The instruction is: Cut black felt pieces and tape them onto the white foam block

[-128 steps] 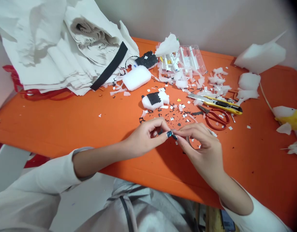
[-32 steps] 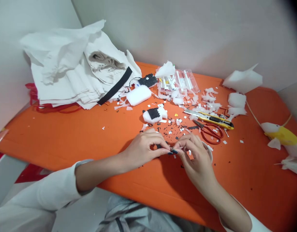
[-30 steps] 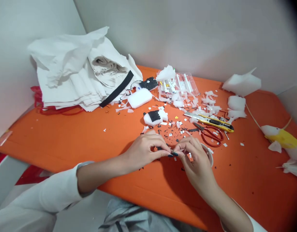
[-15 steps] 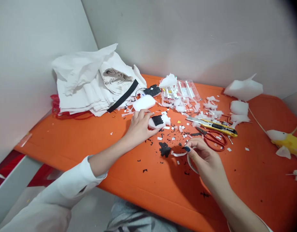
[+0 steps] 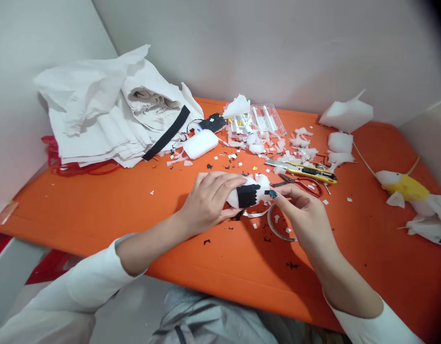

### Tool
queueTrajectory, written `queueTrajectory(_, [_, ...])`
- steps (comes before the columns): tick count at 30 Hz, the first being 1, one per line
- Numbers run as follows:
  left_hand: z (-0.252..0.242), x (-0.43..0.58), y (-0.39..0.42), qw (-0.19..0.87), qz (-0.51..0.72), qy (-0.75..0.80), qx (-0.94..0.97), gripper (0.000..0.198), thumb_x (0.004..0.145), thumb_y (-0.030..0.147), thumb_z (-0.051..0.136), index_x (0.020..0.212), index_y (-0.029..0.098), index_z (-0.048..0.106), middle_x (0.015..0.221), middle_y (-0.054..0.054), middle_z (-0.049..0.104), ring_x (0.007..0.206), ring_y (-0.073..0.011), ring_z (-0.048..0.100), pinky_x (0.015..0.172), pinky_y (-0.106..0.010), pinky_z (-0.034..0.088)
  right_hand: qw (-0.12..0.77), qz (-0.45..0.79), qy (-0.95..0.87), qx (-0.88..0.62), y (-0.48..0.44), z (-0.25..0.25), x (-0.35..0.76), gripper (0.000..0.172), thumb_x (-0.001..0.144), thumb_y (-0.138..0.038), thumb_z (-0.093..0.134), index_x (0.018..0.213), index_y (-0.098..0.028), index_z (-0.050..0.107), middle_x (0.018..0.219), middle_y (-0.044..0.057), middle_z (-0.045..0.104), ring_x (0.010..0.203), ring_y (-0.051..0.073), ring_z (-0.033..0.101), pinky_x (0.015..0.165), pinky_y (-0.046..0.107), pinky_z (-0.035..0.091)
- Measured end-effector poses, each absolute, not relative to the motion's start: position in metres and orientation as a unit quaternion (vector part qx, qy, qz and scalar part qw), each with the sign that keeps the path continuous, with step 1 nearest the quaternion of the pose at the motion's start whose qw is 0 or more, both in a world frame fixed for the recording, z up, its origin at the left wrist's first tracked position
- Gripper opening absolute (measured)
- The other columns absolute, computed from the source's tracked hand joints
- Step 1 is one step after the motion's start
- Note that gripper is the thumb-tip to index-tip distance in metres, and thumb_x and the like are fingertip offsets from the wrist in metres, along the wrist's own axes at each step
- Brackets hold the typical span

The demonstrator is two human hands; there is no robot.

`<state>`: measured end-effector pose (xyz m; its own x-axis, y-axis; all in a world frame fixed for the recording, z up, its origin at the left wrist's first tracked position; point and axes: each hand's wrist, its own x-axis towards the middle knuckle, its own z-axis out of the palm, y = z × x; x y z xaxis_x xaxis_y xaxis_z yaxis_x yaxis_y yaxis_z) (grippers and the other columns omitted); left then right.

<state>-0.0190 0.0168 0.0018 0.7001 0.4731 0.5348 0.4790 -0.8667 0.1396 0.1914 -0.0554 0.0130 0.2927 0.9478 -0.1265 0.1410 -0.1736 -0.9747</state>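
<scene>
My left hand (image 5: 211, 198) is closed around a white foam piece (image 5: 262, 181), whose side carries overlapping strips of black tape (image 5: 246, 195) with jagged ends. Between the thumb and fingertips of my right hand (image 5: 299, 210) is a small black piece of tape (image 5: 267, 192), held up against the foam's right end. Whether it touches the foam I cannot tell. Under my right hand, a curled white strip (image 5: 278, 234) lies on the orange table (image 5: 206, 267), among black and white scraps.
Scissors with red handles (image 5: 310, 184) and a yellow box cutter (image 5: 306, 171) with its blade out lie beyond my right hand. Behind are a white foam block (image 5: 201, 144) and a case of markers (image 5: 265, 119). White sheets (image 5: 94, 129) pile up left; a yellow-and-white fish figure (image 5: 409, 187) lies right.
My left hand has grasped the foam piece and brought it nearer. My right hand has risen from the table to the foam's right end with the small black piece. The view has shifted.
</scene>
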Motion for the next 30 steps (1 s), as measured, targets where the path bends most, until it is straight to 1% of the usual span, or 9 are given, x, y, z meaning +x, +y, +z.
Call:
queueTrajectory(4, [0.003, -0.0179, 0.0137, 0.03, -0.299, -0.233, -0.925, 0.05, 0.087, 0.041, 0.064, 0.127, 0.015, 0.051, 0.119, -0.012, 0.068, 0.105, -0.0252, 0.057, 0.085, -0.037, 0.038, 0.482, 0.427, -0.42, -0.64, -0.0568, 0.011, 0.1895, 0.022, 0.078, -0.04, 0.07, 0.079, -0.019, 0.071, 0.083, 0.004, 0.068, 0.074, 0.016, 0.058, 0.067, 0.028, 0.042])
queueTrajectory(8, [0.0045, -0.0177, 0.0122, 0.027, -0.301, -0.224, -0.927, 0.051, 0.086, 0.043, 0.064, 0.126, 0.013, 0.053, 0.119, -0.014, 0.068, 0.106, -0.0254, 0.057, 0.085, -0.036, 0.039, 0.479, 0.435, -0.415, -0.639, -0.0572, 0.01, 0.1889, 0.022, 0.079, -0.041, 0.069, 0.079, -0.019, 0.071, 0.083, 0.004, 0.069, 0.071, 0.016, 0.058, 0.066, 0.028, 0.041])
queueTrajectory(17, [0.0062, -0.0166, 0.0099, 0.036, -0.309, -0.235, -0.921, 0.051, 0.086, 0.048, 0.063, 0.123, 0.013, 0.055, 0.116, -0.013, 0.07, 0.102, -0.0245, 0.06, 0.082, -0.036, 0.039, 0.479, 0.445, -0.419, -0.63, -0.057, 0.0098, 0.1884, 0.02, 0.08, -0.04, 0.07, 0.079, -0.02, 0.071, 0.082, 0.002, 0.068, 0.069, 0.014, 0.057, 0.065, 0.027, 0.041])
queueTrajectory(25, [0.0079, -0.0153, 0.009, 0.046, -0.309, -0.232, -0.921, 0.047, 0.087, 0.045, 0.064, 0.12, 0.013, 0.057, 0.114, -0.011, 0.071, 0.1, -0.0233, 0.061, 0.081, -0.036, 0.039, 0.477, 0.425, -0.436, -0.635, -0.057, 0.0085, 0.187, 0.019, 0.081, -0.038, 0.069, 0.08, -0.02, 0.07, 0.08, 0.002, 0.066, 0.066, 0.013, 0.055, 0.061, 0.026, 0.041])
queueTrajectory(30, [0.0078, -0.0152, 0.0084, 0.033, -0.308, -0.235, -0.921, 0.046, 0.087, 0.045, 0.063, 0.122, 0.014, 0.056, 0.115, -0.011, 0.071, 0.102, -0.0238, 0.062, 0.081, -0.037, 0.039, 0.47, 0.387, -0.47, -0.639, -0.0565, 0.0079, 0.1871, 0.016, 0.083, -0.035, 0.066, 0.081, -0.02, 0.069, 0.081, 0.002, 0.065, 0.068, 0.014, 0.057, 0.064, 0.028, 0.043])
